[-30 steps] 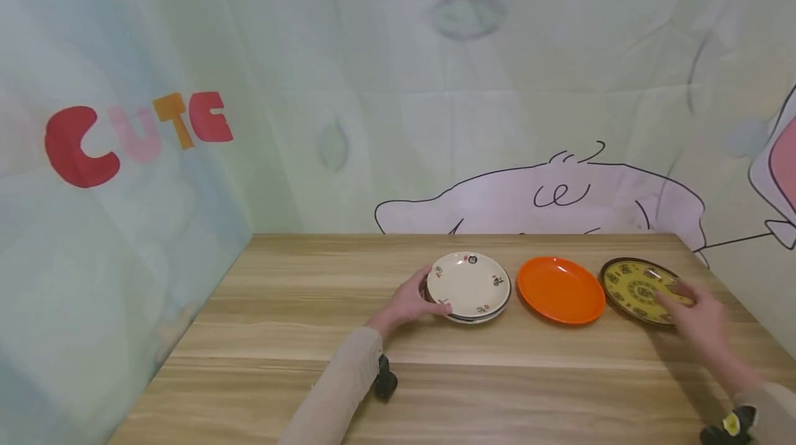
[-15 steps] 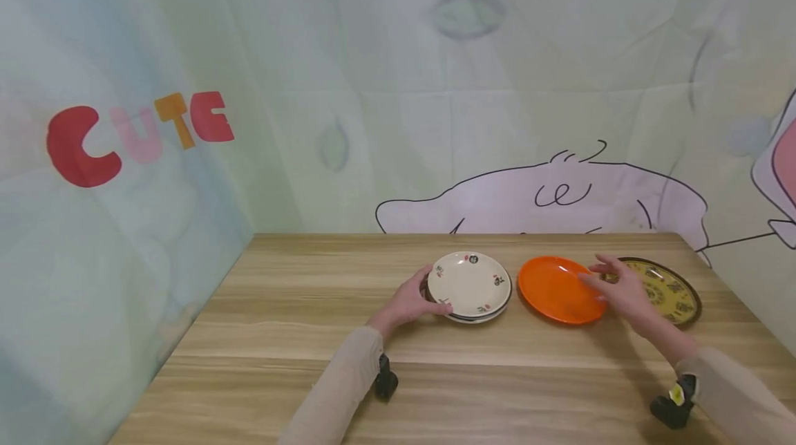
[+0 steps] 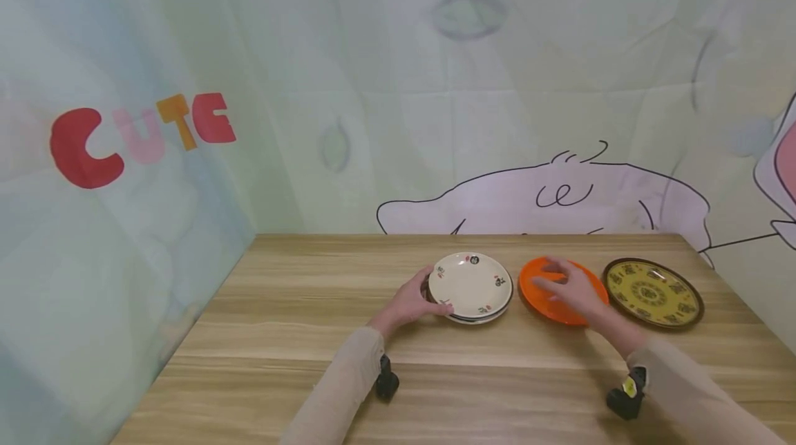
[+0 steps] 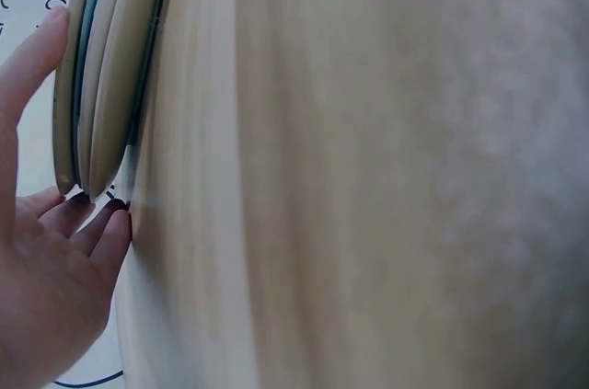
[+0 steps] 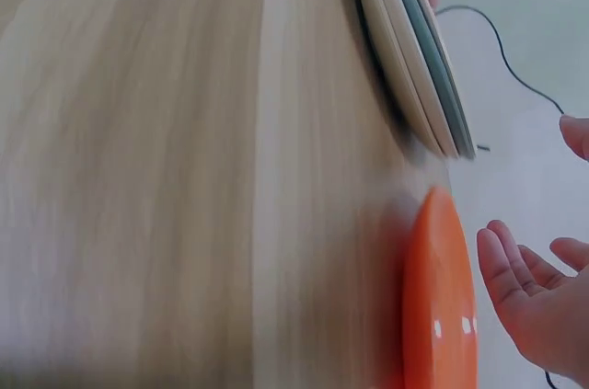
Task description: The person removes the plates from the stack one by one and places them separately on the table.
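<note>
My left hand [image 3: 410, 303] holds the left edge of a small stack of plates [image 3: 469, 286]; the top plate is cream with little printed motifs. In the left wrist view, the thumb lies at the top plate's rim while the other fingers curl at the stack's side [image 4: 110, 67]. Over an orange plate [image 3: 531, 287] hovers my right hand [image 3: 575, 293], fingers parted and nothing in them. The right wrist view shows a gap between that hand [image 5: 543, 302] and the orange plate's surface. A yellow-green patterned plate [image 3: 653, 293] with a dark rim lies farther right.
The plates form a row near the back of a wood-grain table [image 3: 298, 279]. Behind it hangs a printed curtain [image 3: 348, 86] with cartoon drawings and coloured letters. Dark wrist cameras are strapped at both sleeves, one on the left [image 3: 386, 379], another on the right [image 3: 627, 396].
My right hand has moved left, from above the yellow-green plate to above the orange one. The left hand has stayed at the stack, and the plates have not visibly shifted.
</note>
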`<action>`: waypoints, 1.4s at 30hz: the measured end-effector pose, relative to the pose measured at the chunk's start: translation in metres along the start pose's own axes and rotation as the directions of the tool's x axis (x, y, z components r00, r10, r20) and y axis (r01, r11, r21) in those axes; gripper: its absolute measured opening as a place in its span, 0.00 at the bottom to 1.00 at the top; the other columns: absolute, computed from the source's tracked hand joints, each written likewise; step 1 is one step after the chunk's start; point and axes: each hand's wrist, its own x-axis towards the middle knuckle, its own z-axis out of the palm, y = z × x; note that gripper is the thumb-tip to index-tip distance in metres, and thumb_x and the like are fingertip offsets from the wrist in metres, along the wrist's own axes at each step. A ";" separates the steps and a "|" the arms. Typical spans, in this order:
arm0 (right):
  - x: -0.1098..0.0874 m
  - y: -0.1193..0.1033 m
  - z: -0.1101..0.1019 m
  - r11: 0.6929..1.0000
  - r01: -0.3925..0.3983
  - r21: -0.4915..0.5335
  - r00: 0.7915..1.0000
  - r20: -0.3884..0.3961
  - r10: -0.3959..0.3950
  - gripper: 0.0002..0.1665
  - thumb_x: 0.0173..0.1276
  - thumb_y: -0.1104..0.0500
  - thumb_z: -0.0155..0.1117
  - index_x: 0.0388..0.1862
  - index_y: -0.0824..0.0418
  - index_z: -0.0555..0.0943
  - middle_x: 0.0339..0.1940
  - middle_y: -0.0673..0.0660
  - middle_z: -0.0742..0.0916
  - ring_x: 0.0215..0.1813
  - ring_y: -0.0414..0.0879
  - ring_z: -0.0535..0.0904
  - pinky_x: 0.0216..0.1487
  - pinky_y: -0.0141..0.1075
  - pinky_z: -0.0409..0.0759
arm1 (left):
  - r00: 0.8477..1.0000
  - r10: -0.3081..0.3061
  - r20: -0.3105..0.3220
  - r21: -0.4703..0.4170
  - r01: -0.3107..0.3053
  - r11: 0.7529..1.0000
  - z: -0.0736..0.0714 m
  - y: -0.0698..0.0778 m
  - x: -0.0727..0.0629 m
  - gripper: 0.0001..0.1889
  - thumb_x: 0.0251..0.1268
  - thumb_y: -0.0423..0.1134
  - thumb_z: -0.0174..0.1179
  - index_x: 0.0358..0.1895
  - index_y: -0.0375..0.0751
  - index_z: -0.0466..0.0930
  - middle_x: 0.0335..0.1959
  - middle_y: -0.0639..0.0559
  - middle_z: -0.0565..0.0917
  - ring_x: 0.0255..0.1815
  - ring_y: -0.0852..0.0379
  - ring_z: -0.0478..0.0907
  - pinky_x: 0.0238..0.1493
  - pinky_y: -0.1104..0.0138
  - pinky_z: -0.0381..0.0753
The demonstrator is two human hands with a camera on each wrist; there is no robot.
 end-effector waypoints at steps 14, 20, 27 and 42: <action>0.010 -0.003 0.035 0.999 -0.051 -0.007 0.998 0.030 0.051 0.44 0.58 0.49 0.65 0.66 0.70 0.59 0.59 0.69 0.72 0.38 0.49 0.77 0.30 0.33 0.81 | 1.000 -0.013 -0.002 -0.002 0.013 1.000 0.000 0.001 0.000 0.52 0.41 0.49 0.72 0.70 0.41 0.50 0.68 0.42 0.59 0.68 0.47 0.56 0.68 0.56 0.55; 0.012 -0.004 0.043 0.998 -0.061 0.002 0.997 0.044 0.061 0.45 0.58 0.49 0.65 0.66 0.70 0.59 0.59 0.70 0.71 0.31 0.49 0.76 0.26 0.33 0.80 | 1.000 -0.009 -0.007 0.003 0.010 1.000 -0.001 0.003 -0.001 0.52 0.41 0.49 0.72 0.70 0.40 0.51 0.68 0.42 0.59 0.68 0.46 0.56 0.67 0.55 0.56; 0.016 -0.004 0.048 0.996 -0.087 -0.001 0.995 0.058 0.087 0.43 0.59 0.52 0.65 0.66 0.69 0.59 0.60 0.68 0.71 0.24 0.47 0.75 0.26 0.34 0.80 | 1.000 -0.027 -0.006 0.014 0.027 1.000 0.000 0.003 -0.001 0.52 0.39 0.51 0.72 0.70 0.43 0.51 0.68 0.44 0.59 0.68 0.48 0.55 0.68 0.56 0.55; 0.022 -0.008 0.053 0.996 -0.082 0.018 0.995 0.051 0.081 0.35 0.57 0.63 0.64 0.62 0.75 0.64 0.56 0.71 0.74 0.21 0.45 0.76 0.25 0.35 0.81 | 0.999 -0.040 -0.001 0.007 0.040 0.999 -0.001 0.005 -0.001 0.52 0.40 0.50 0.72 0.70 0.44 0.51 0.69 0.44 0.58 0.69 0.48 0.55 0.68 0.56 0.55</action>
